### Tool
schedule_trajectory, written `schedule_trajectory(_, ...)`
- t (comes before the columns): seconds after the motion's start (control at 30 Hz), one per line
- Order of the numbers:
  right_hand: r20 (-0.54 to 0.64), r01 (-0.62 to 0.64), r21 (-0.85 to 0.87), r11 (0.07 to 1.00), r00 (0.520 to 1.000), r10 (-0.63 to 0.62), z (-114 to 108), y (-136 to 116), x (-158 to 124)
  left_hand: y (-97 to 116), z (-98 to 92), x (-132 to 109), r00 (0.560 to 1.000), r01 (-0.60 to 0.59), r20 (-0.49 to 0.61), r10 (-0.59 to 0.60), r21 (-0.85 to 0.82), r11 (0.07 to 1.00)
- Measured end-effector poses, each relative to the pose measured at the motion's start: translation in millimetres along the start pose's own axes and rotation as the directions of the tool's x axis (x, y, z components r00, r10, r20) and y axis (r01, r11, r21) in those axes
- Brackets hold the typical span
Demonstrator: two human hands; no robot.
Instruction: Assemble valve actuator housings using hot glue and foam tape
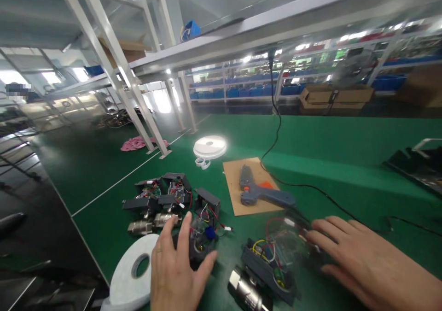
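My left hand [179, 260] has its fingers spread and the thumb apart, over an open dark housing with wires [198, 244]; whether it touches the housing is hard to tell. My right hand [362, 251] closes around a dark housing cover [316, 253], blurred and partly hidden by the fingers. Beside it an opened grey housing [265, 265] shows red, yellow and white wires, with a metal ball valve [247, 288] attached. More open housings [172, 189] stand behind my left hand, with metal valve bodies [140, 228] in front of them.
A roll of white tape [134, 274] lies left of my left hand. A grey glue gun [255, 193] rests on a cardboard sheet [238, 205], its black cable crossing the green table. Farther back are a white reel [209, 146], a pink cloth [134, 143] and white shelf posts [138, 103].
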State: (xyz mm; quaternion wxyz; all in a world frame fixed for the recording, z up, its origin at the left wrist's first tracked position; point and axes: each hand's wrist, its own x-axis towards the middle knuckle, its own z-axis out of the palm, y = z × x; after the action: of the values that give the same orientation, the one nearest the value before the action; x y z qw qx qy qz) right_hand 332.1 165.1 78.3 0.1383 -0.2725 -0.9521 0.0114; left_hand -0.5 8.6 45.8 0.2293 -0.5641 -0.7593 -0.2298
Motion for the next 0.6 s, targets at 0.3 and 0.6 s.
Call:
schedule_trajectory(0.3,0.203,0.037,0.011,0.999,0.979,-0.038,29,-83,20,-1,9.9,1,0.998,0.007,-0.061,-0.02,-0.205,0.979)
schedule_trajectory(0.6,0.184,0.057,0.03,0.998,0.981,-0.061,48,-122,69,-14,-36.1,34,0.902,0.022,-0.38,-0.206,-0.437,0.899)
